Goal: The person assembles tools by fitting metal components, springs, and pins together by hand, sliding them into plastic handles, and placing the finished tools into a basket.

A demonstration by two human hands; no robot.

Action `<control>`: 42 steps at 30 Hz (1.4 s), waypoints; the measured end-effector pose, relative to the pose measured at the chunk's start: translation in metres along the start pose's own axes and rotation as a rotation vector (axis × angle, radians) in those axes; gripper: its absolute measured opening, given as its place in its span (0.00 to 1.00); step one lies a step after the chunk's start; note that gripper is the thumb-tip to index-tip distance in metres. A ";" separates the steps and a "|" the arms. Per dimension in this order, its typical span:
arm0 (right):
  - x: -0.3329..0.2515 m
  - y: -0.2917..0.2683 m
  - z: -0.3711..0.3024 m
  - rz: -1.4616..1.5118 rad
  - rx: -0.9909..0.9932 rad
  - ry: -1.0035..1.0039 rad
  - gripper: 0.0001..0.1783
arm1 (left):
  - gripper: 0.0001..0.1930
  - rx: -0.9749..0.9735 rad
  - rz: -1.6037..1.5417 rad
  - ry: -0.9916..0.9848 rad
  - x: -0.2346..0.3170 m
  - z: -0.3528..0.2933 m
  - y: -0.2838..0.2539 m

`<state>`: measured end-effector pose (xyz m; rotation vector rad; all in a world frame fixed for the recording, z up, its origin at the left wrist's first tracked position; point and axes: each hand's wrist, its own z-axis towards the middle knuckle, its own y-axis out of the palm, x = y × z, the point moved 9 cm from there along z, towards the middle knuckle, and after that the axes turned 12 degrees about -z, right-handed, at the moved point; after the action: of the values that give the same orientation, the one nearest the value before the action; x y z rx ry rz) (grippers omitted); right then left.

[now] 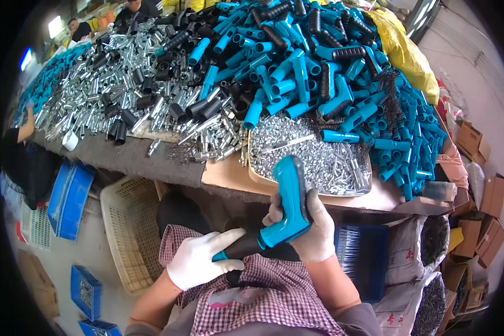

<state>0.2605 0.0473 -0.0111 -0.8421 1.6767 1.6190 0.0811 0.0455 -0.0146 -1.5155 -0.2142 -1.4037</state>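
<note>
My right hand (pixel 313 235), in a whitish glove, is closed around a teal pistol-shaped housing (pixel 288 196) with a black strip along its back. The housing stands tilted over my lap, its narrow end towards my left hand. Lower and to the left, my gloved left hand (pixel 204 259) has its fingers around a black tubular part (pixel 246 245) with a teal end. Much of that part blends into the dark clothing behind it. Beyond my hands, a shallow tray (pixel 311 193) holds many small silvery metal pieces, with a pale stick-like tool (pixel 288 143) lying on them.
Teal housings (pixel 302 73) heap up at the back right, and metal and black parts (pixel 129 84) at the back left. A cream crate (pixel 131 229) and blue bins (pixel 73 199) are at lower left. Sacks (pixel 409 246) stand at right. Another person's arm (pixel 27 126) reaches in far left.
</note>
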 end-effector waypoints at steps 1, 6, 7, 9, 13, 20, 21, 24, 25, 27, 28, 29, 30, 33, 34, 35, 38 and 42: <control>0.006 0.000 0.000 0.006 -0.068 0.000 0.31 | 0.34 -0.034 0.016 -0.002 -0.003 -0.002 0.003; 0.000 -0.005 -0.013 -0.512 -0.289 0.098 0.33 | 0.34 -0.086 -0.038 -0.016 -0.012 -0.005 -0.010; 0.011 -0.011 -0.019 -0.486 -0.293 0.292 0.30 | 0.35 -0.137 0.026 -0.064 -0.016 -0.006 -0.010; 0.021 -0.011 -0.027 -0.672 -0.393 0.472 0.29 | 0.35 -0.192 0.036 -0.085 -0.022 -0.009 -0.011; 0.002 0.032 -0.033 -1.572 -0.631 -0.298 0.29 | 0.33 -0.391 -0.111 -0.174 -0.037 -0.014 -0.001; -0.002 0.070 -0.084 -1.671 -1.035 -1.391 0.21 | 0.29 -0.793 -0.764 -0.625 -0.057 -0.048 0.035; 0.000 0.072 -0.087 -1.697 -1.092 -1.428 0.21 | 0.29 -0.813 -0.853 -0.689 -0.057 -0.054 0.039; -0.006 0.076 -0.082 -1.722 -1.012 -1.390 0.21 | 0.28 -0.807 -1.008 -0.787 -0.059 -0.063 0.044; -0.006 0.075 -0.082 -1.721 -1.010 -1.388 0.21 | 0.29 -0.758 -0.962 -0.770 -0.060 -0.060 0.040; -0.004 0.068 -0.066 -1.726 -0.927 -1.178 0.21 | 0.29 -0.716 -0.917 -0.755 -0.054 -0.053 0.034; -0.002 0.065 -0.065 -1.728 -0.923 -1.174 0.21 | 0.29 -0.701 -0.784 -0.713 -0.052 -0.045 0.029; -0.003 0.062 -0.063 -1.708 -0.892 -1.145 0.21 | 0.29 -0.685 -0.651 -0.668 -0.048 -0.036 0.023; -0.005 0.060 -0.060 -1.689 -0.861 -1.117 0.21 | 0.29 -0.690 -0.649 -0.667 -0.044 -0.032 0.020; -0.009 0.060 -0.056 -1.688 -0.850 -1.063 0.21 | 0.29 -0.703 -0.493 -0.548 -0.043 -0.024 0.017; -0.011 0.061 -0.058 -1.687 -0.847 -1.074 0.21 | 0.28 -0.643 -0.485 -0.258 -0.040 -0.018 0.019; -0.010 0.064 -0.061 -1.691 -0.869 -1.156 0.21 | 0.26 -0.569 -0.456 0.032 -0.021 -0.009 0.006; -0.009 0.074 -0.079 -1.677 -1.002 -1.349 0.20 | 0.28 -0.782 -1.082 -0.821 -0.057 -0.066 0.041; -0.009 0.076 -0.090 -1.714 -0.942 -1.376 0.19 | 0.34 -0.936 -1.055 -0.810 -0.054 -0.068 0.052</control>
<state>0.2017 -0.0400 0.0424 -0.7258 -0.8296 0.9062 0.0574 -0.0037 -0.1001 -2.9892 -1.0944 -1.6520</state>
